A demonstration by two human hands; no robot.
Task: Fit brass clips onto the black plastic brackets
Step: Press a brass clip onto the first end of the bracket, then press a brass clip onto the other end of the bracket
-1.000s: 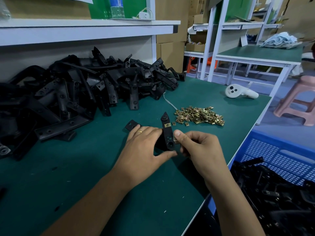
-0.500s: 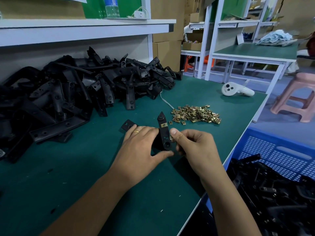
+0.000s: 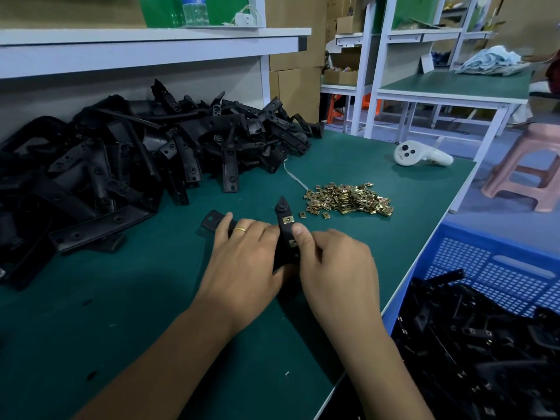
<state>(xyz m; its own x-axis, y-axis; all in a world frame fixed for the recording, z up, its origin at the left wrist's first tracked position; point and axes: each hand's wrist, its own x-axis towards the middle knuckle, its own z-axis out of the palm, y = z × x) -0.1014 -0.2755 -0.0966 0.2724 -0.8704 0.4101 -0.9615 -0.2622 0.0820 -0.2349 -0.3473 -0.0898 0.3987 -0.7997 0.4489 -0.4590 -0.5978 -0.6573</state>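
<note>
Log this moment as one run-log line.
step: clip fitting | left hand: holds black bracket | right hand: presses second brass clip | first clip: seated

hands (image 3: 242, 262): 2 | held bracket (image 3: 284, 228): 1 | controller (image 3: 421, 155): 1 | stool (image 3: 527, 174): 1 | crate (image 3: 491, 268): 1

No legible text, label, brand or number on anything in view

A black plastic bracket (image 3: 283, 234) is held tilted above the green mat, its pointed end raised. One brass clip (image 3: 288, 219) is seated on it, a second (image 3: 293, 244) lower down. Loose brass clips (image 3: 348, 199) are heaped nearby; more brackets (image 3: 145, 153) are piled behind.
</note>
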